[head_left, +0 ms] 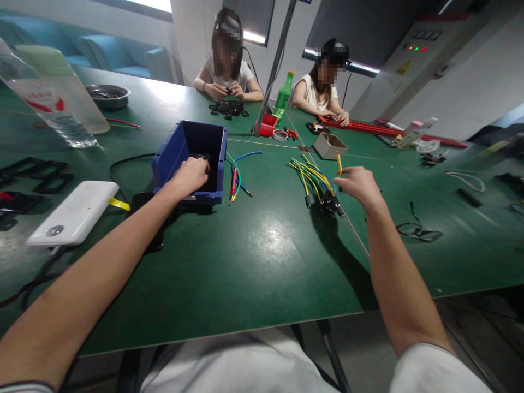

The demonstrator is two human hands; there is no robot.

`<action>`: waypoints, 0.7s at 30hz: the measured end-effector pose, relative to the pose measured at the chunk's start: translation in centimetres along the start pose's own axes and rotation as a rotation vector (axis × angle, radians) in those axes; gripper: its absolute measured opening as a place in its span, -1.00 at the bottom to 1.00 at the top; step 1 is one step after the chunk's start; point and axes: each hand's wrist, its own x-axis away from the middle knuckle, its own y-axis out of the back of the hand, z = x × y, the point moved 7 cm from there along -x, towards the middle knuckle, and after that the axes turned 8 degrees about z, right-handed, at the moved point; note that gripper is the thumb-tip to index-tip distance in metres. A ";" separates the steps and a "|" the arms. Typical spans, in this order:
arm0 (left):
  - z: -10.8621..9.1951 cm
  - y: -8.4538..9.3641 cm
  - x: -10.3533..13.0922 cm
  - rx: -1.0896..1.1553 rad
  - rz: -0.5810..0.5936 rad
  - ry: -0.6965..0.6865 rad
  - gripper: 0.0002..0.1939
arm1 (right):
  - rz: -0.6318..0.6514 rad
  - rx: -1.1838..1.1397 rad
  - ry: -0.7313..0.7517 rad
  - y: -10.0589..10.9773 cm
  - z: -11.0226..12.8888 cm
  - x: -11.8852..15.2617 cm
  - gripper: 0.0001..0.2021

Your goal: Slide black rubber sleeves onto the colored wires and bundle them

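My left hand (191,176) reaches down into a blue plastic bin (166,155), over small black parts (200,157). Its fingertips are hidden, so I cannot tell whether they grip one. My right hand (357,184) is closed in a pinch above the table, with a short yellow wire (339,164) standing up from its fingers. Just left of that hand lies a bundle of yellow, green and blue wires (313,177), with dark connectors (328,203) at its near end. Beside the bin rest a few loose wires (245,155), blue, green and red.
A white power bank (76,210) and bottles (61,103) stand on the left. Behind the wires are a small cardboard box (328,147), a white tape roll (280,135), a metal post (276,65) and a green bottle (284,97). Two people sit across the green table (245,262).
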 end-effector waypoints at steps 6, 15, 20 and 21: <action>-0.1 -0.1 0.2 0.079 0.029 -0.036 -0.68 | 0.058 0.202 -0.098 -2.5 0.5 -0.1 -0.54; -0.4 0.1 0.3 0.115 0.018 -0.067 -0.63 | -0.099 0.210 -0.079 -1.9 4.5 1.9 -0.48; -0.7 0.6 0.9 0.117 0.016 -0.070 -0.63 | -0.007 -0.036 0.356 -4.4 15.6 5.7 -0.57; -0.7 0.6 0.9 0.115 0.014 -0.068 -0.62 | 0.007 -0.050 0.400 -4.9 17.7 6.3 -0.57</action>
